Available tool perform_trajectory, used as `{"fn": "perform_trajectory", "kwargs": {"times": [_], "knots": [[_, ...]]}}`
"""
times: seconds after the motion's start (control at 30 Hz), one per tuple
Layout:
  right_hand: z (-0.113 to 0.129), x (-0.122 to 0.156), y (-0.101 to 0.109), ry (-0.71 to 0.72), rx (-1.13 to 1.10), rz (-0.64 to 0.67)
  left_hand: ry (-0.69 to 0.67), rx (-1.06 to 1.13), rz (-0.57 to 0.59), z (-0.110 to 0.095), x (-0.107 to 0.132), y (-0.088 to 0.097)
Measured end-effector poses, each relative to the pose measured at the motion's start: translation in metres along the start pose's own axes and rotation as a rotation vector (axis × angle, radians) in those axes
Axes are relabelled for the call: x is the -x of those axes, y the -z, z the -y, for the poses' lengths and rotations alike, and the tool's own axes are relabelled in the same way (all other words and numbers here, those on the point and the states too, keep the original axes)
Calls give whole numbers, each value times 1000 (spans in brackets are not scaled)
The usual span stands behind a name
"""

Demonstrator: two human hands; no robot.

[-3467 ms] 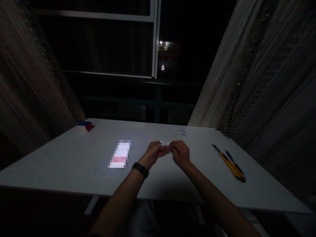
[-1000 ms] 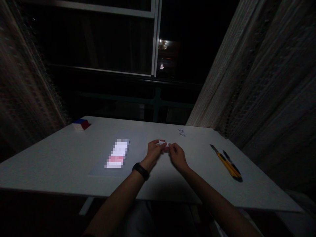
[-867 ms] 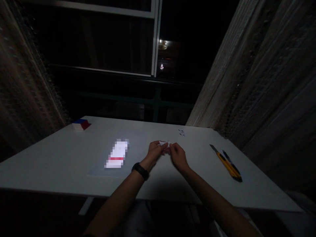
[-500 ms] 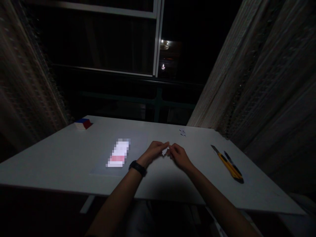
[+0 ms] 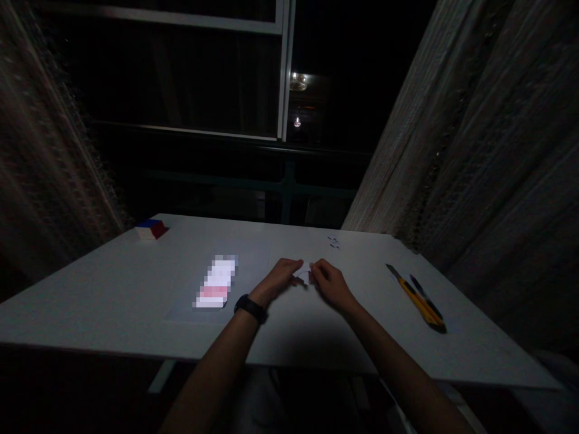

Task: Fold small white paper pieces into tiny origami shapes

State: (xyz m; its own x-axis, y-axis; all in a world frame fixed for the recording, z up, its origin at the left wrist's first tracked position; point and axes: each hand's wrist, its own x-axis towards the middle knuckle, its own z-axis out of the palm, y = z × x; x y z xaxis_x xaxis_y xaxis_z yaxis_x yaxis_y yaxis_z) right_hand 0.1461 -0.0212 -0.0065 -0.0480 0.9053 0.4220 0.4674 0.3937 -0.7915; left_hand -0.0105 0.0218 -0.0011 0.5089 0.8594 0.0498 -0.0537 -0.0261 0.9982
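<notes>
Between my two hands is a small piece of white paper (image 5: 305,273), with what looks like a dark line on it. My left hand (image 5: 281,276), with a black watch (image 5: 251,308) on its wrist, pinches the paper's left side. On the other side my right hand (image 5: 331,281) grips it between thumb and fingers. Both hands are just over the white table (image 5: 312,337). Small paper cutouts with dark marks (image 5: 333,243) lie beyond my right hand. The lower edge of the held paper is dim and hard to make out.
To the right lie a yellow utility knife (image 5: 416,299), its blade out, and a dark pen (image 5: 426,297). A lit, blurred-out phone screen (image 5: 216,281) rests on a pale sheet (image 5: 181,310) at left. A puzzle cube (image 5: 151,229) sits at the far left corner. Curtains (image 5: 407,120) flank the dark window.
My hands have drawn slightly apart and the paper between them has turned, so more of its white face shows. The things on the table have stayed put.
</notes>
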Motion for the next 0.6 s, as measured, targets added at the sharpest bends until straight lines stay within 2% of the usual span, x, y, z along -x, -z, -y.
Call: {"fn": "perform_trajectory", "kwargs": {"times": [0.07,0.17,0.47,0.6], "knots": [[0,0,1,2,17,-17,-6,9,36,-1,0,-1],[1,0,4,22,44,-21,-4,-28,7,-3,0,-2],[2,3,8,120,182,51,-118,-498,-75,-3,2,2],[2,4,10,140,269,63,-63,-469,-47,-2,3,-1]]}}
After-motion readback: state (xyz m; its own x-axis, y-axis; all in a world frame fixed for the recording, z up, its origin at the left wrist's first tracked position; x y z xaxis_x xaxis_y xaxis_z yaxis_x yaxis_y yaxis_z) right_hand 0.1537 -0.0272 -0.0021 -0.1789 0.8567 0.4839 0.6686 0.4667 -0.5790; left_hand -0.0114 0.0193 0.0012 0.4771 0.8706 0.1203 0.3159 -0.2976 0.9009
